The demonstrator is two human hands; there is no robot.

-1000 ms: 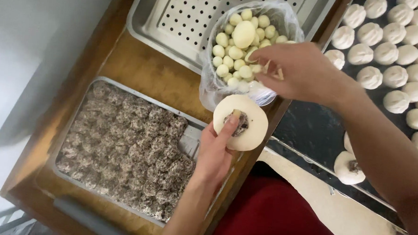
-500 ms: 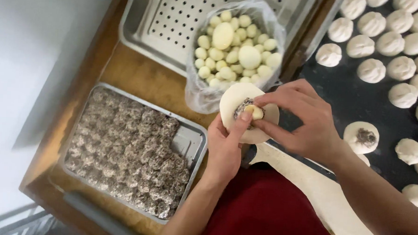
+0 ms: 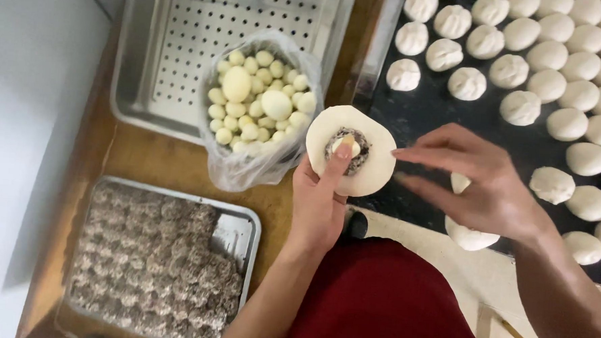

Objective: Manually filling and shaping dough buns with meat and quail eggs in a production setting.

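Note:
My left hand (image 3: 320,202) holds a round flat dough wrapper (image 3: 375,162) in its palm. A lump of dark filling with a small pale ball sits in the wrapper's middle, and my thumb presses on it. My right hand (image 3: 474,183) hovers just right of the wrapper, fingers spread and pointing at its edge, holding nothing. A clear plastic bag of small pale balls (image 3: 256,106) stands just left of the wrapper. A metal tray of dark filling lumps (image 3: 154,264) lies at the lower left.
A perforated metal tray (image 3: 184,42) sits behind the bag on the wooden table (image 3: 145,162). Several shaped white buns (image 3: 561,79) fill a black surface on the right. A round dough piece (image 3: 472,236) lies under my right hand. Red clothing (image 3: 382,301) is below.
My right hand took a small ball from the bag, set it on the filling, then drew back to the right. My left thumb now presses the ball.

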